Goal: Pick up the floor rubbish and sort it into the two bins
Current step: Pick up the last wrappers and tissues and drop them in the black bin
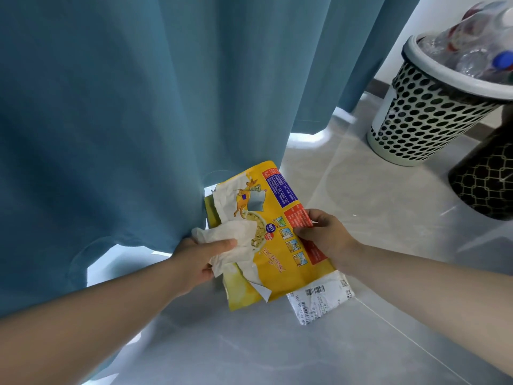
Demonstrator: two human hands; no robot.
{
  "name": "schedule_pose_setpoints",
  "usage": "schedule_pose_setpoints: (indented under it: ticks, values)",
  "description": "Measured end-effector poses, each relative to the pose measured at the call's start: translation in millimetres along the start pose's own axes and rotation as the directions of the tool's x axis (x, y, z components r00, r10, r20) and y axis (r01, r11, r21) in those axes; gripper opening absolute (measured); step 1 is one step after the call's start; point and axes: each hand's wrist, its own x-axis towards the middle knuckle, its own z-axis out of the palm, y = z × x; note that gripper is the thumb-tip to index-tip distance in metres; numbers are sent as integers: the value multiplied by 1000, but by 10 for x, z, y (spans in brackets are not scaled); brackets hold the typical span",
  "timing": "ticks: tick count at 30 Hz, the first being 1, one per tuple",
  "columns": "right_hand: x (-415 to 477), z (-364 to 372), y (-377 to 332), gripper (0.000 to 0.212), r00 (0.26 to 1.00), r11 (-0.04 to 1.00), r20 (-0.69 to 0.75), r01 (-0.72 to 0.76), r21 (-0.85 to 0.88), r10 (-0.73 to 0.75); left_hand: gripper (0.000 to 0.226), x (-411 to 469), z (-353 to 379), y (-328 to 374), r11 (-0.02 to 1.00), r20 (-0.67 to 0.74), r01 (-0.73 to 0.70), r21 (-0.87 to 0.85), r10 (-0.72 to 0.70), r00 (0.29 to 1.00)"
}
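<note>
The left hand (194, 262) grips a crumpled white tissue (233, 237), while the right hand (324, 237) pinches the edge of a yellow food packet (277, 262) over a white mailing bag (322, 298) on the floor (277, 351) beside the blue curtain (138, 107). The perforated white bin (416, 120) and the black bin (483, 179) stand well apart to the right.

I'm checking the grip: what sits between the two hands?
Head view: a yellow printed plastic bag lies between the left hand, holding a crumpled white tissue, and the right hand, pinching the bag's edge.
</note>
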Motion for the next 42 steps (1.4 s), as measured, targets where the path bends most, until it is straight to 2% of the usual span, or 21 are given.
schedule_pose_setpoints:
  ticks: [2, 4, 6, 7, 9, 11, 13, 15, 17, 22, 25, 27, 30, 32, 34, 37, 40, 42]
  values:
    - [-29, 41, 44, 16, 1000, 1000, 21, -17, 13, 16, 50, -12, 34, 0, 1000, 104, 20, -5, -20, 994]
    - [-64, 90, 93, 17, 999, 999, 42, -32, 11, 31, 53, -18, 66, -23, 999, 230, 43, 33, -50, 972]
    - [-66, 112, 156, 20, 995, 999, 86, -50, -11, 51, 57, 1, 65, -61, 997, 267, 50, 57, -63, 962]
    - [-66, 112, 178, 20, 991, 997, 116, -61, -47, 66, 58, 8, 68, -82, 996, 229, 43, 74, -59, 972]
    - [-45, 79, 210, 15, 984, 970, 147, -60, -235, 97, 57, 1, 77, -109, 988, 37, 4, 154, -9, 999]
    - [33, -14, 226, 17, 994, 839, 98, 13, -543, 48, 49, -3, 73, -117, 955, -156, -24, 295, 73, 985]
    - [124, -127, 213, 26, 999, 705, -7, 24, -709, -40, 39, -16, 53, -96, 886, -240, -27, 462, 155, 958]
    - [206, -233, 193, 33, 992, 677, -97, -20, -736, -76, 35, -29, 26, -65, 830, -244, -34, 557, 203, 948]
    - [276, -312, 190, 42, 989, 655, -128, -53, -753, -67, 34, -35, 1, -46, 805, -252, -34, 593, 226, 941]
    - [380, -338, 158, 77, 999, 583, -42, -31, -812, -6, 29, -27, -95, -22, 759, -297, 2, 651, 252, 921]
    - [417, -184, 172, 90, 998, 613, 41, -2, -790, 56, 27, -32, -154, -33, 742, -312, 21, 670, 255, 915]
    - [405, -62, 196, 87, 996, 615, 30, -27, -788, 83, 27, -31, -187, -49, 742, -324, 34, 669, 251, 912]
    - [390, 37, 217, 71, 993, 571, -57, -106, -814, 103, 28, -21, -229, -68, 737, -330, 39, 674, 254, 909]
    - [438, 29, 235, 52, 986, 609, -71, -149, -779, 150, 28, -5, -249, -62, 727, -329, 41, 685, 259, 908]
    - [476, -22, 233, 31, 993, 655, -33, -101, -749, 116, 29, 15, -269, -46, 721, -330, 42, 691, 263, 907]
    - [516, -110, 122, 35, 997, 606, 80, 71, -792, -12, 30, 46, -297, -34, 716, -325, 42, 696, 262, 909]
    - [583, -154, 0, 34, 989, 584, 95, 145, -799, -116, 30, 55, -320, -40, 719, -326, 46, 694, 257, 910]
    - [667, -129, -30, 47, 981, 480, 127, 183, -858, -147, 31, 56, -343, -49, 719, -333, 53, 693, 254, 908]
